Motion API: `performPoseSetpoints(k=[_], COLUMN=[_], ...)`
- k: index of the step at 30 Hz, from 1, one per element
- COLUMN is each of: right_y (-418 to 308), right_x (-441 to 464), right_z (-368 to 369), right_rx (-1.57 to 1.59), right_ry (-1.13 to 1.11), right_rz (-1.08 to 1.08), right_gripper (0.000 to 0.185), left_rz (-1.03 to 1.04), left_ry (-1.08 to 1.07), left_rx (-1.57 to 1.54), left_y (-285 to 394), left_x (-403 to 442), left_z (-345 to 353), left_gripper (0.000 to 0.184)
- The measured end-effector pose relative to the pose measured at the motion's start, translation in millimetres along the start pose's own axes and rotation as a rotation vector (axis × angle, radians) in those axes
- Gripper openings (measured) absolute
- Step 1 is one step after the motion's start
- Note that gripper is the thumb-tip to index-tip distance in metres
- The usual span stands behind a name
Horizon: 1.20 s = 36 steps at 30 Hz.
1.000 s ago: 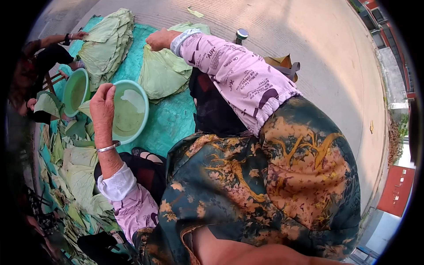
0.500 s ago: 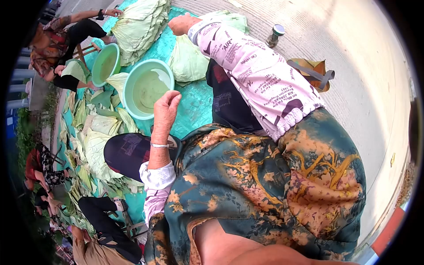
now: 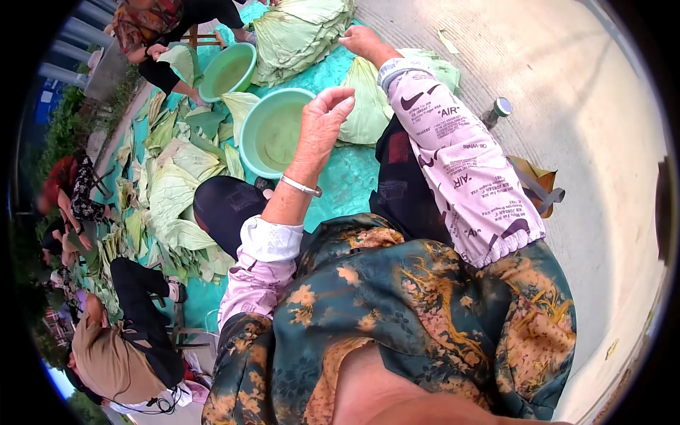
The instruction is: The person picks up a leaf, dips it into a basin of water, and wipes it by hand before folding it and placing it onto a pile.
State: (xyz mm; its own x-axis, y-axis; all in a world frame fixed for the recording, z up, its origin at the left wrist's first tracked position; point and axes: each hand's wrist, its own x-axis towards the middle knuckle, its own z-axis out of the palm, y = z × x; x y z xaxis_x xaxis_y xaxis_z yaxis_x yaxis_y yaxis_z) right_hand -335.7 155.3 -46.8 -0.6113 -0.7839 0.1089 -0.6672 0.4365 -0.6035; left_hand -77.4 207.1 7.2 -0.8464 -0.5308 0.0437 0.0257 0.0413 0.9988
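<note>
My left hand [image 3: 326, 117], with a silver bangle at the wrist, is raised over the right rim of a green basin [image 3: 278, 134] of water. Its fingers are bent, the thumb stands a little apart, and I see nothing in it. Farther forward, my right hand [image 3: 365, 42] is closed, fingers curled down. Whatever it may hold is hidden. It hovers between a tall stack of large pale green leaves [image 3: 301, 42] and a smaller leaf heap [image 3: 365, 106]. Another flat pile of leaves [image 3: 435, 67] lies behind my right wrist.
A second green basin [image 3: 228, 71] stands near a seated person [image 3: 152, 28] holding a leaf. Loose leaves [image 3: 177, 184] cover the teal sheet [image 3: 340, 191] on the left. A lidded jar [image 3: 498, 110] and a bag [image 3: 535, 180] are on the right. Another person [image 3: 120, 354] sits lower left.
The view has shifted, so basins and piles appear farther right. My left hand has moved up and right across the basin, its fingers loosening. My right hand remains near the leaf piles.
</note>
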Motion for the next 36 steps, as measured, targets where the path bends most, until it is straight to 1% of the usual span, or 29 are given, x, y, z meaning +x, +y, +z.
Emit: performPoseSetpoints(k=[2, 3, 6, 7, 10, 11, 13, 14, 17, 20, 21, 22, 23, 26, 27, 28, 30, 31, 33, 35, 36], right_y=[1.8, 3.1, 2.7, 1.6, 4.3, 4.0, 2.5, 4.9, 3.2, 4.7, -0.9, -15.7, -8.1, -20.4, -22.8, -30.7, -43.3, -42.4, -45.7, -50.4, -49.8], right_x=[1.7, -0.2, -6.8, 2.6, 3.0, 3.9, 4.1, 5.9, 3.4, -1.0, 2.8, -14.8, -9.5, -28.9, -33.0, -25.8, -37.0, -40.2, -41.4, -38.6, -34.4], right_z=[-1.6, 2.7, -3.9, 12.1, 21.6, 25.4, 31.0, 16.5, 20.4, 15.9, 23.4, 7.9, 15.7, 8.7, 10.6, 17.1, 4.2, 6.0, 10.7, 18.0, 23.5], right_rx=[-0.002, -0.003, 0.012, 0.027, 0.026, 0.025, 0.027, 0.021, 0.013, -0.008, 0.052, 0.066, 0.121, 0.085, 0.102, 0.072, -0.037, -0.023, 0.009, 0.03, 0.04], right_ry=[0.043, 0.06, 0.067, 0.076, 0.09, 0.098, 0.096, 0.079, 0.05, 0.065, 0.07, 0.083, 0.06, 0.055, 0.07, 0.054, -0.033, -0.013, 0.032, -0.007, -0.027], right_rz=[0.016, 0.02, 0.046, 0.048, 0.047, 0.063, 0.082, 0.09, 0.1, 0.059, 0.124, 0.074, 0.135, 0.106, 0.082, 0.072, 0.081, 0.082, 0.078, 0.092, 0.098], right_gripper=[0.04, 0.04, 0.04, 0.04, 0.039, 0.038, 0.037, 0.037, 0.036, 0.036, 0.036, 0.031, 0.032, 0.031, 0.03, 0.028, 0.035, 0.032, 0.026, 0.026, 0.026], left_rz=[0.023, 0.03, 0.053, 0.036, -0.019, -0.02, -0.093, -0.14, -0.23, -0.169, -0.115, -0.062, -0.031, -0.011, -0.029, -0.095, -0.248, -0.25, -0.148, -0.032, 0.108], left_ry=[0.009, 0.002, -0.02, -0.005, -0.024, -0.031, -0.057, -0.066, -0.128, -0.14, -0.126, -0.117, -0.112, -0.121, -0.147, -0.168, -0.199, -0.214, -0.189, -0.183, -0.104], left_rx=[-0.08, -0.12, -0.242, -0.255, -0.149, -0.159, -0.138, -0.134, -0.169, -0.155, -0.187, -0.213, -0.231, -0.345, -0.319, -0.285, -0.204, -0.158, -0.123, -0.045, 0.157], left_y=[18.0, 18.3, 17.2, 10.2, 9.4, 6.1, 5.7, 18.7, 27.4, 38.7, 41.5, 43.8, 46.8, 47.2, 49.6, 53.6, 64.4, 63.3, 54.6, 47.6, 45.3], left_x=[13.4, 17.8, 27.0, 32.2, 28.8, 29.3, 30.0, 35.1, 31.5, 24.5, 24.0, 21.0, 19.4, 16.1, 13.3, 15.4, 4.9, 1.8, 2.5, 9.4, 14.1], left_z=[19.4, 23.5, 46.3, 38.5, 37.5, 37.0, 32.1, 40.9, 37.0, 40.1, 33.9, 37.8, 40.8, 43.1, 41.6, 28.5, 26.3, 25.2, 24.9, 24.6, 26.7], left_gripper=[0.025, 0.03, 0.034, 0.033, 0.025, 0.021, 0.02, 0.02, 0.018, 0.014, 0.013, 0.013, 0.013, 0.013, 0.014, 0.014, 0.015, 0.014, 0.015, 0.016, 0.016])
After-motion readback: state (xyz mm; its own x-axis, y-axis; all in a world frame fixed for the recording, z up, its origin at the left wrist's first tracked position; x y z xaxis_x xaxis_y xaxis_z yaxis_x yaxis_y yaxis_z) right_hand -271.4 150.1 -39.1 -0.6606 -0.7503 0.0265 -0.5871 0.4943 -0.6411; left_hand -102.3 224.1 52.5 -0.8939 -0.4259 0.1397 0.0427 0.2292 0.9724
